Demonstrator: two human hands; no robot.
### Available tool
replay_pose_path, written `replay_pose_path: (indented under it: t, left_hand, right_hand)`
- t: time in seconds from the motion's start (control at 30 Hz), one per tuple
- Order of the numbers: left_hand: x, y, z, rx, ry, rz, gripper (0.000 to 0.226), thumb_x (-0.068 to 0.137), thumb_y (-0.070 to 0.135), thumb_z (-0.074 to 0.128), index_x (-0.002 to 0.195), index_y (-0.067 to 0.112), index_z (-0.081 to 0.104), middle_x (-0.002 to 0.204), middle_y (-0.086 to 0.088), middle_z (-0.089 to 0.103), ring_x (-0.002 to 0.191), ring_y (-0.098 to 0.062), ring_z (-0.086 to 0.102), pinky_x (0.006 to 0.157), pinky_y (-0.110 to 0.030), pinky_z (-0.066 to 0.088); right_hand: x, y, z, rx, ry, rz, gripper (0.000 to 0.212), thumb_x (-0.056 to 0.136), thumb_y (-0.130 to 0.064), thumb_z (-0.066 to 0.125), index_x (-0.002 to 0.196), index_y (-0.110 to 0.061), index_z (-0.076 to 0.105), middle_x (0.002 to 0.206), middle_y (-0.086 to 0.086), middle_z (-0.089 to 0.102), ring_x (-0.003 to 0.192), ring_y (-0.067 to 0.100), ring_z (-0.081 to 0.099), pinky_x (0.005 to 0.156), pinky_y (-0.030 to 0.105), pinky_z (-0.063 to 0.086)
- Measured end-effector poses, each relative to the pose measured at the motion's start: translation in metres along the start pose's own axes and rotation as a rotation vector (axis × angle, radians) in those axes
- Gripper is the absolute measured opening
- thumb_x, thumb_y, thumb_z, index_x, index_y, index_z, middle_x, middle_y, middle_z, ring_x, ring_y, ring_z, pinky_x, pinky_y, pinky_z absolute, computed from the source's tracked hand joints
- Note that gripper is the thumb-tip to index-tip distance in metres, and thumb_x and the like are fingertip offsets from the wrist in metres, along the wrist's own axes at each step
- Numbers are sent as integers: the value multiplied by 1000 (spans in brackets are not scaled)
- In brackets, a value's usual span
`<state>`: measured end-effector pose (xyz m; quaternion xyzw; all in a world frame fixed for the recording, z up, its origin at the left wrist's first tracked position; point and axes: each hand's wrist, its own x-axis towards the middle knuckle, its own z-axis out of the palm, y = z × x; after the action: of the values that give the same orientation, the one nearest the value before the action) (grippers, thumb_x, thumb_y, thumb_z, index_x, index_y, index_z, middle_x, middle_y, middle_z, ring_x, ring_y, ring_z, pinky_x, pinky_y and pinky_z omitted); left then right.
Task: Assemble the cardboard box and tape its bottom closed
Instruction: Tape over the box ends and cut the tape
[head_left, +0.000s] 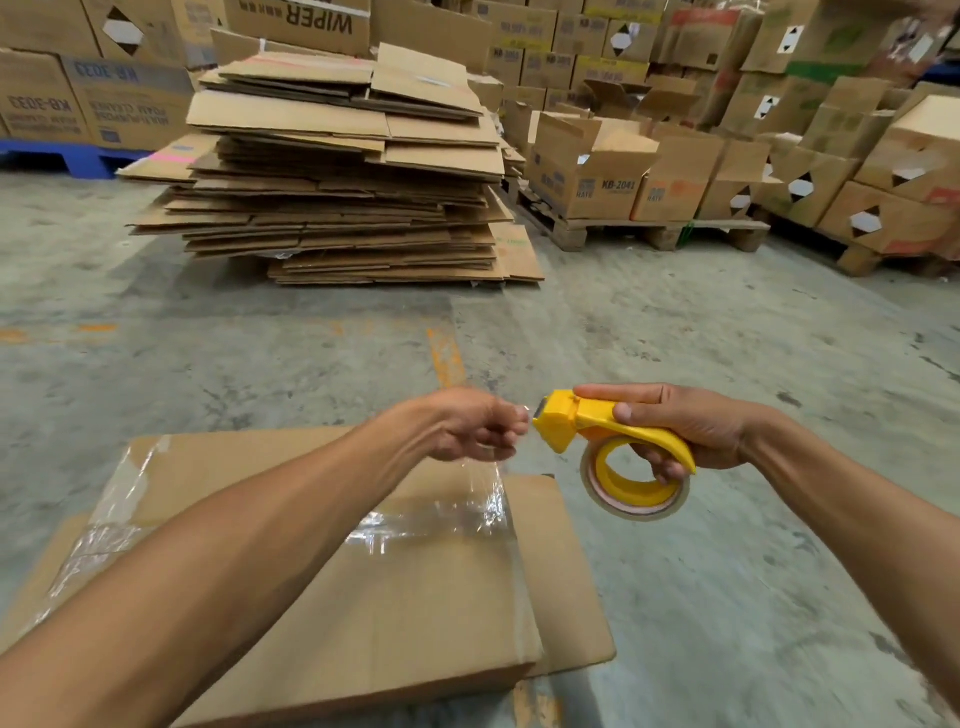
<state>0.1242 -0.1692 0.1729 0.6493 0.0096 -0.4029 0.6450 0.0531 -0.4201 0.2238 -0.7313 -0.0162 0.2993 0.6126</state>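
Observation:
A brown cardboard box (415, 613) stands on the floor below my arms, its upturned face closed and crossed by strips of clear tape (441, 519). One flap (561, 571) sticks out on the right side. My right hand (691, 426) grips a yellow tape dispenser (597, 431) above the box's right edge, the roll hanging beneath. My left hand (478, 426) pinches the clear tape end (527, 415) at the dispenser's cutter. My left forearm hides part of the box's top.
A tall stack of flattened cardboard sheets (337, 171) lies ahead on the concrete floor. Printed cartons on a wooden pallet (649, 228) stand to the right, more cartons on a blue pallet (62, 156) at the left. Bare floor (727, 338) lies between.

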Motion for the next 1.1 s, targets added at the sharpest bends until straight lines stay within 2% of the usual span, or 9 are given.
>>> replay_pose_path:
  t: [0.13, 0.23, 0.37, 0.47, 0.63, 0.73, 0.8, 0.9, 1.1]
  left_hand:
    - [17, -9, -56, 245, 167, 4, 16, 98, 0, 49, 88, 7, 59, 71, -5, 58, 59, -11, 50, 82, -35, 57]
    - [39, -10, -61, 530, 196, 37, 17, 97, 6, 48, 85, 14, 57, 74, -3, 52, 61, -12, 45, 66, -29, 48]
    - [75, 0, -47, 853, 292, 301, 13, 95, 10, 48, 87, 16, 56, 82, -5, 53, 73, -20, 47, 61, -27, 40]
    - [95, -3, -50, 1059, 284, 426, 8, 96, 12, 50, 93, 15, 57, 78, 1, 52, 80, -20, 46, 59, -24, 35]
    - [115, -10, -69, 1085, 240, 484, 9, 96, 9, 51, 93, 16, 55, 81, -4, 53, 77, -20, 44, 52, -14, 33]
    - [122, -14, -78, 1047, 229, 489, 7, 96, 10, 52, 93, 15, 57, 83, -8, 54, 75, -19, 44, 57, -14, 35]
    - [128, -18, -81, 1056, 220, 485, 7, 97, 12, 53, 96, 12, 60, 85, -7, 57, 77, -20, 47, 65, -26, 37]
    - [133, -20, -82, 1065, 209, 475, 9, 97, 15, 54, 98, 12, 62, 86, -7, 59, 77, -20, 48, 69, -29, 37]
    - [137, -19, -84, 1067, 172, 473, 13, 98, 17, 53, 104, 9, 62, 87, -6, 57, 76, -18, 47, 62, -18, 37]
  right_hand:
    - [-21, 27, 7, 12, 30, 120, 64, 71, -37, 84, 130, -38, 62, 101, 31, 59, 43, 20, 56, 41, 29, 52]
    - [-21, 49, 36, -11, 119, 141, 46, 87, -29, 70, 131, -37, 60, 97, 29, 65, 47, 23, 57, 45, 30, 54]
    - [-3, 52, 87, -3, 353, 42, 37, 90, -25, 68, 126, -35, 63, 93, 11, 72, 64, 27, 61, 52, 26, 57]
    - [8, 52, 117, 171, 439, -13, 41, 90, -20, 68, 130, -31, 61, 88, 16, 67, 46, 22, 61, 45, 26, 53]
    - [41, 51, 139, 268, 512, -22, 46, 90, -21, 69, 134, -29, 59, 113, 20, 61, 41, 18, 60, 42, 28, 52]
    - [53, 53, 149, 289, 522, -16, 45, 89, -24, 70, 131, -34, 60, 126, 13, 57, 58, 28, 63, 48, 40, 59]
    - [57, 58, 154, 262, 552, -9, 44, 88, -26, 71, 129, -36, 61, 124, 0, 52, 75, 32, 64, 55, 52, 61]
    - [61, 64, 159, 245, 570, -7, 45, 88, -27, 71, 131, -36, 61, 121, -4, 48, 84, 31, 62, 55, 55, 60]
    - [68, 67, 167, 297, 580, 13, 48, 87, -29, 71, 132, -40, 58, 130, 2, 52, 80, 34, 63, 55, 55, 60]
